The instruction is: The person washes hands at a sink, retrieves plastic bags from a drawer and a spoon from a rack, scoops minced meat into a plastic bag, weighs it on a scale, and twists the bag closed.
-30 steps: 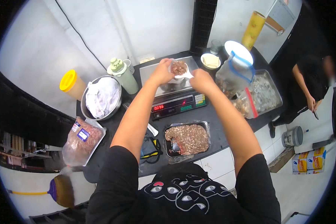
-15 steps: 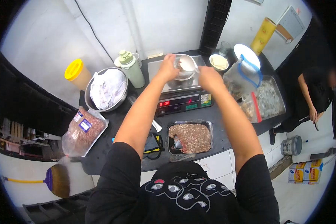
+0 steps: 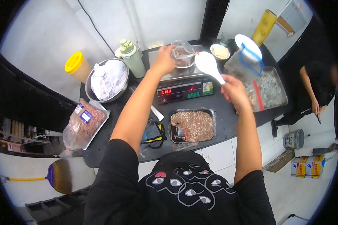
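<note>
Ground meat point(image 3: 195, 125), in a black tray point(image 3: 171, 135) at the near middle of the table point(image 3: 114, 112): brownish pink, coarse, packed flat, its near left corner dug out so that a patch of tray bottom shows. Clear plastic bag point(image 3: 181, 48) stands mouth up in a metal bowl point(image 3: 185, 71) on the far platform of the scale point(image 3: 186, 92); I make out a little brown matter inside. Red digits are lit on the scale; I cannot be sure of the last one.

Left hand point(image 3: 164, 60): fingers closed on the left side of the bag, by its rim. Their undersides are hidden, so I cannot tell how firm the hold is.

Right hand point(image 3: 233, 90): fingers clamped round the handle of a white spoon point(image 3: 207, 64). Its broad head points far and left, smooth surface towards my camera, tip just by the bag's right side. I cannot tell whether spoon and bag touch.
</note>
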Demonstrator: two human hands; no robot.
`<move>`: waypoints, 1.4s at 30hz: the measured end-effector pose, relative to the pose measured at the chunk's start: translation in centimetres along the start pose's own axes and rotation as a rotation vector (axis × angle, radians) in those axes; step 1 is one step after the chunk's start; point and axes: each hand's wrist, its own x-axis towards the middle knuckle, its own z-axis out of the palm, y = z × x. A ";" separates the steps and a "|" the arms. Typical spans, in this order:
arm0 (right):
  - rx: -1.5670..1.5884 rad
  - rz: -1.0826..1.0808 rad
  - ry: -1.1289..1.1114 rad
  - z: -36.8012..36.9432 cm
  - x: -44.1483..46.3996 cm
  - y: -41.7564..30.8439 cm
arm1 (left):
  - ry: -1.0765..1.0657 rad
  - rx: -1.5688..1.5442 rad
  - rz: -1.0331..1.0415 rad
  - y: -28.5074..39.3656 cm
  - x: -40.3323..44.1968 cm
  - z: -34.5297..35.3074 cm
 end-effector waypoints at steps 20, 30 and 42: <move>-0.966 -0.123 -0.122 7.5 -10.5 11.1 | -0.404 -0.353 -0.691 -7.1 -19.8 6.6; -1.266 -0.057 -0.161 13.0 -11.3 9.5 | -0.417 -0.696 -0.863 -4.8 -25.0 10.2; -1.222 0.057 -0.223 15.8 -10.3 9.5 | -0.356 -1.055 -0.995 -5.7 -24.9 11.2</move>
